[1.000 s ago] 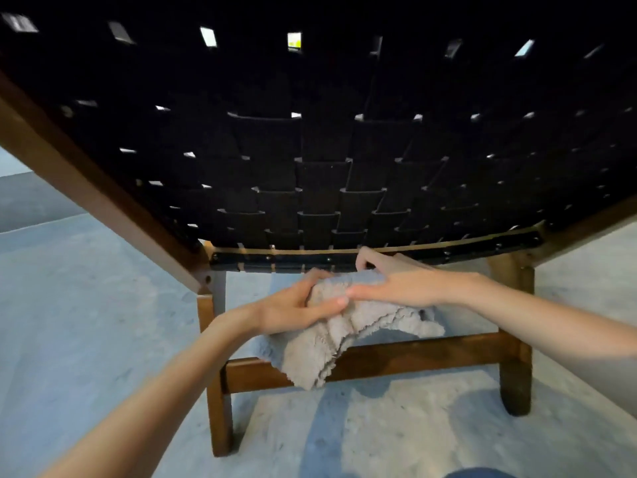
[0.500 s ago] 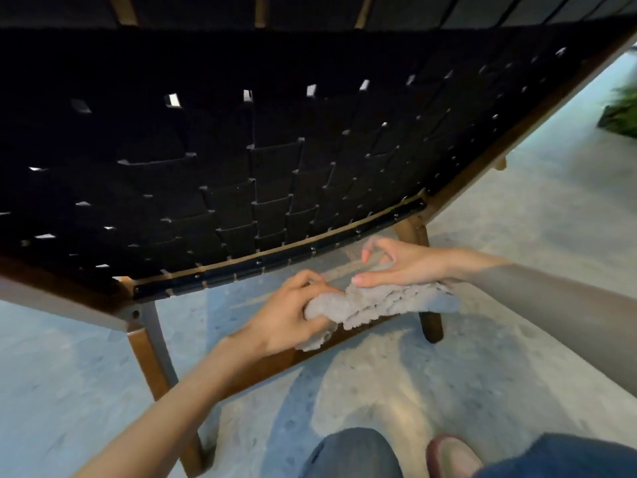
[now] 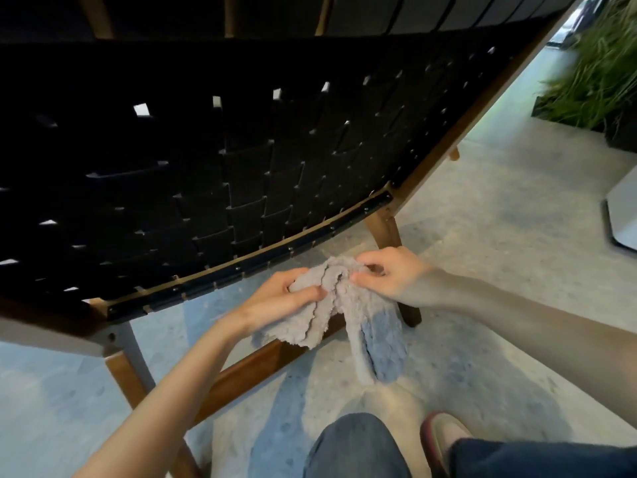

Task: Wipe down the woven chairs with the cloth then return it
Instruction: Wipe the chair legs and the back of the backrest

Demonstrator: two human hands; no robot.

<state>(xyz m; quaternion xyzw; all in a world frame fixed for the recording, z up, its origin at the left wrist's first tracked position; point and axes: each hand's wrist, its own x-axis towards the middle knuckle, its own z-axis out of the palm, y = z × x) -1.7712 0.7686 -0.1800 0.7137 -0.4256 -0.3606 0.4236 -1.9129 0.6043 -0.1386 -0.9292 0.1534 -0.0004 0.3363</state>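
A grey fluffy cloth (image 3: 348, 315) hangs bunched between both my hands, just below and in front of the lower rail of a black woven chair (image 3: 241, 160) with a brown wooden frame. My left hand (image 3: 279, 301) grips the cloth's left part with curled fingers. My right hand (image 3: 389, 276) pinches its upper right edge. The loose end of the cloth dangles down toward the floor. The cloth is off the weave.
The chair's wooden legs and crossbar (image 3: 248, 370) stand on a pale speckled floor. My knee (image 3: 355, 446) and shoe (image 3: 444, 436) are at the bottom. A planter with green grass (image 3: 593, 81) is at the upper right, a pale flat base (image 3: 620, 215) at the right edge.
The view has swung right and down across the chair. The cloth came off the rail; both hands now gather it, with one end hanging lower.
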